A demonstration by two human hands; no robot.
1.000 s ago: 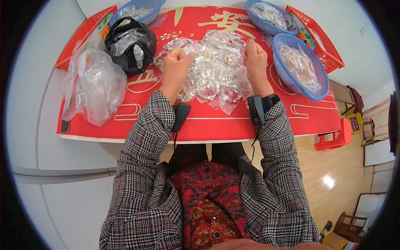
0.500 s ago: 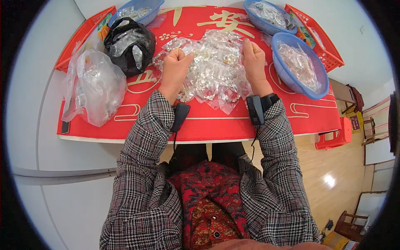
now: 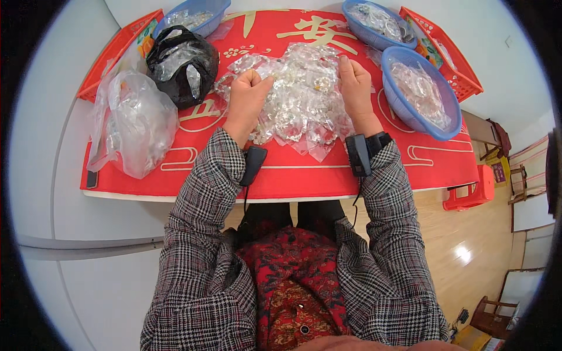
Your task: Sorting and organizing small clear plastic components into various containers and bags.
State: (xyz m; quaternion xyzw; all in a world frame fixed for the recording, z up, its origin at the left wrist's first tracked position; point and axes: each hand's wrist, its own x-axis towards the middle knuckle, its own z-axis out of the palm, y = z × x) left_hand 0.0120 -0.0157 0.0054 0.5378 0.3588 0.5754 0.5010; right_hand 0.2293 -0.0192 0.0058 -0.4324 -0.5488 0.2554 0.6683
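We see a big, bumpy heap of small clear plastic packets with shiny silvery bits inside (image 3: pixel 304 96). It lies in the middle of the table with a smooth red cloth (image 3: pixel 293 182), which has pale gold shapes on it. Our left hand (image 3: pixel 247 105) is at the heap's left side, its fingers curled closed. Our right hand (image 3: pixel 357 89) is at the right side, fingers curled and thumb pointing up. We cannot tell if either one pinches a packet.

Near the front left corner sits a puffy, cloudy white plastic bag (image 3: pixel 137 126). Behind it slumps a crinkly, shiny black plastic bag (image 3: pixel 205 61), its mouth showing clear packets. A round blue plastic basket (image 3: pixel 404 112) full of packets tilts near the right edge. Another round blue basket (image 3: pixel 362 34) sits by the back right corner, and a third blue basket (image 3: pixel 215 24) by the back left. Red plastic baskets with holes stand at both back corners, left (image 3: pixel 99 76) and right (image 3: pixel 465 86).
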